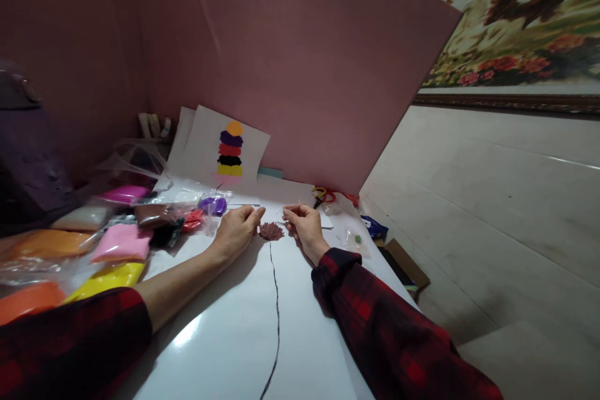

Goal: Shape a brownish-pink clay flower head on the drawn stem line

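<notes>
On the white paper (220,325) in front of me is a brownish, ragged-textured tuft (272,232) that looks like modelling clay. A thin dark stem-like line (277,300) runs from it down toward me. Just left of the tuft is my left hand (238,229), its thumb and fingertips pinched together; whatever they hold is too small to make out. My right hand (304,227) is close on the other side, also pinched. Something thin and pale seems to show at its fingertips, but I cannot tell its kind.
Bags of coloured clay, including pink (122,243), yellow (107,281) and purple (214,205), crowd the left. Behind stands a sheet with stacked colour patches (230,150). Scissors (323,195) and a small bag with a green bit (357,240) lie right; a cardboard box (407,265) sits beyond the edge.
</notes>
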{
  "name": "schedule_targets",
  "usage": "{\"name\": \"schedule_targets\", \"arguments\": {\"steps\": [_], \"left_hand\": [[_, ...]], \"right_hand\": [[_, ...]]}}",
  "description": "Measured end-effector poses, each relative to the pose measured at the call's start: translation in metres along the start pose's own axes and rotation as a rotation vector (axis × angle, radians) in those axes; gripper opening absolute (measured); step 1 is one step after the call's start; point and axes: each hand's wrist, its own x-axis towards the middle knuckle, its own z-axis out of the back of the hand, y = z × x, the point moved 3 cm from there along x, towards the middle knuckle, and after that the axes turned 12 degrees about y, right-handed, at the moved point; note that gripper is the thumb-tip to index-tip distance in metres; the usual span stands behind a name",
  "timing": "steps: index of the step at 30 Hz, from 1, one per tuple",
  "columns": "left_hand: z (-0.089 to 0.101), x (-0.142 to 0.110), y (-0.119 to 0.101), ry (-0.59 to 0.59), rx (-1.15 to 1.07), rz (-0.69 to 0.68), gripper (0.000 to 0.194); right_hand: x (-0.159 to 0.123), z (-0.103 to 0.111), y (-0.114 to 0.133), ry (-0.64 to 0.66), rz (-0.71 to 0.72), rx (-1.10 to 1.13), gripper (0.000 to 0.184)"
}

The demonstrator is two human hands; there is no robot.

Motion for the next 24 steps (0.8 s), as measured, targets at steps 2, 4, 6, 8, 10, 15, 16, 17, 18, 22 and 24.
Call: {"name": "schedule_targets", "arguments": {"steps": [2,4,6,8,10,15,16,17,18,22,24], "left_hand": [[0.0002,0.0,-0.0002,0.0,0.003,-0.002,0.044],[0.0003,-0.0002,-0.0009,0.001,0.004,-0.004,0.043],[0.0005,-0.0005,-0.0017,0.001,0.004,0.0,0.043],[0.0006,-0.001,-0.0025,-0.001,0.001,0.003,0.043],[0.0007,-0.0013,-0.0032,-0.002,0.002,0.0,0.043],[0.0005,-0.0013,-0.0028,-0.005,-0.007,-0.003,0.042],[0.0004,-0.0011,-0.0023,-0.005,-0.008,-0.002,0.042],[0.0001,-0.0009,-0.0017,-0.004,-0.008,-0.001,0.042],[-0.0001,-0.0007,-0.0012,-0.002,-0.007,-0.002,0.043],[-0.0006,-0.0003,0.0,0.002,-0.004,-0.001,0.042],[-0.0006,-0.0004,0.0,0.004,0.001,0.004,0.042]], "right_hand": [[0.0003,-0.0001,-0.0005,0.002,-0.006,0.001,0.02],[0.0002,-0.0007,-0.0006,0.01,-0.013,0.008,0.02],[-0.0004,-0.0017,-0.0002,0.015,-0.017,0.017,0.02],[-0.0012,-0.0026,0.0006,0.015,-0.02,0.018,0.018],[-0.002,-0.0033,0.0012,0.016,-0.022,0.015,0.017],[-0.0025,-0.0038,0.0013,0.019,-0.016,0.01,0.017],[-0.0024,-0.0038,0.0012,0.02,-0.012,0.001,0.017],[-0.0023,-0.0038,0.001,0.022,-0.006,-0.01,0.017],[-0.0021,-0.0037,0.0007,0.027,-0.003,-0.02,0.017],[-0.0011,-0.0035,-0.0018,0.044,-0.005,-0.037,0.018],[-0.0008,-0.0035,-0.0032,0.049,-0.007,-0.043,0.018]]}}
